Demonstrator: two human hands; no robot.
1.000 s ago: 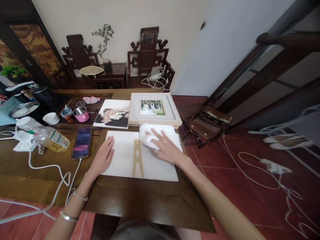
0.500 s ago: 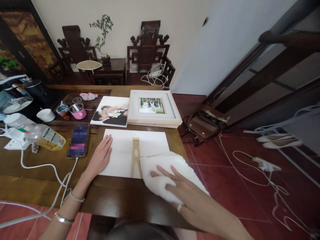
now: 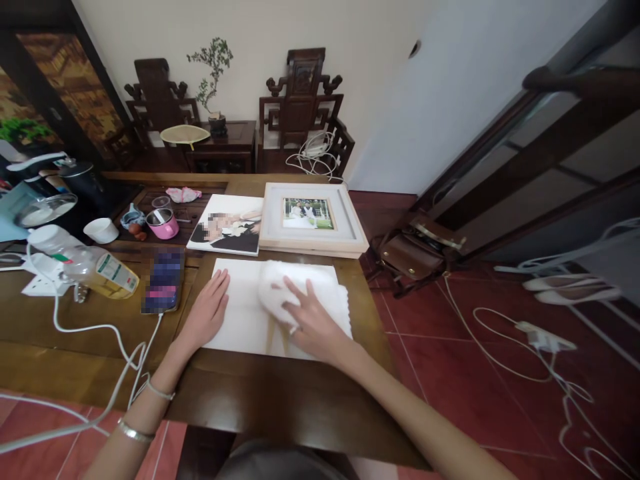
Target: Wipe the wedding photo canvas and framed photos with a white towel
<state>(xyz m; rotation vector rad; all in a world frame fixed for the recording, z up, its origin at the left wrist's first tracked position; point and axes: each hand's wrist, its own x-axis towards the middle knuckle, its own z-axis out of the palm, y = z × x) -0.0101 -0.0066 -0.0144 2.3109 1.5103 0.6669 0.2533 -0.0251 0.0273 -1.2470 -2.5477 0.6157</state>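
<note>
The white board is steadied at its nine o'clock edge by the left hand, its fingers outstretched, nothing gripped. At two o'clock from the board's middle, a white cloth is pressed down under the right hand, its fingers spread. The board's wooden stand is partly covered, apparently by the cloth. A picture frame is seen at one o'clock.

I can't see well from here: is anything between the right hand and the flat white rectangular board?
Yes: a fluffy white, scallop-edged cloth lies between the right hand and the board, over much of its right half.
</note>
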